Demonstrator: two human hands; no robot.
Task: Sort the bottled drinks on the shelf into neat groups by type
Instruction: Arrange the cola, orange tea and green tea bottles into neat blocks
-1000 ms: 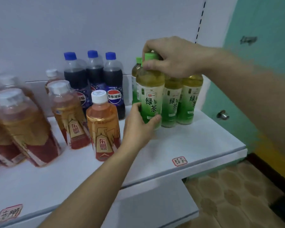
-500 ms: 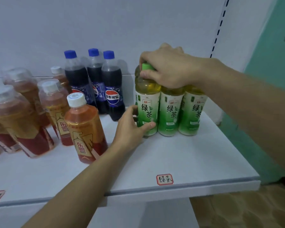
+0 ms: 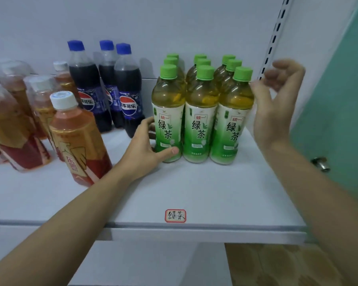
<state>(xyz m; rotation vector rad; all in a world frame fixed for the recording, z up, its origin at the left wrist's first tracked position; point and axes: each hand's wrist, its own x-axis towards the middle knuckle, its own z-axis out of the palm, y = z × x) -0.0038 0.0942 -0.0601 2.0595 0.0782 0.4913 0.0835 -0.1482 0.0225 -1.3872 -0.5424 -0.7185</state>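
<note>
Green tea bottles (image 3: 200,112) stand grouped, left hand (image 3: 145,149) gripping one.

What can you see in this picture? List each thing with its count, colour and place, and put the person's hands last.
green tea bottles: nine caps visible, green caps and labels, three rows of three at the shelf's right.
cola bottles: three, dark with blue caps, at the back, left of the tea.
amber tea bottles: at least five, white caps, orange and red labels, shelf's left side; some blurred.
shelf: one, white.
label sticker: one, red-bordered, on the shelf's front edge.
door knob: one, metal, on the green surface at right.
left hand: grips the front left green tea bottle low down.
right hand: fingers relaxed, beside the front right bottle.
</note>
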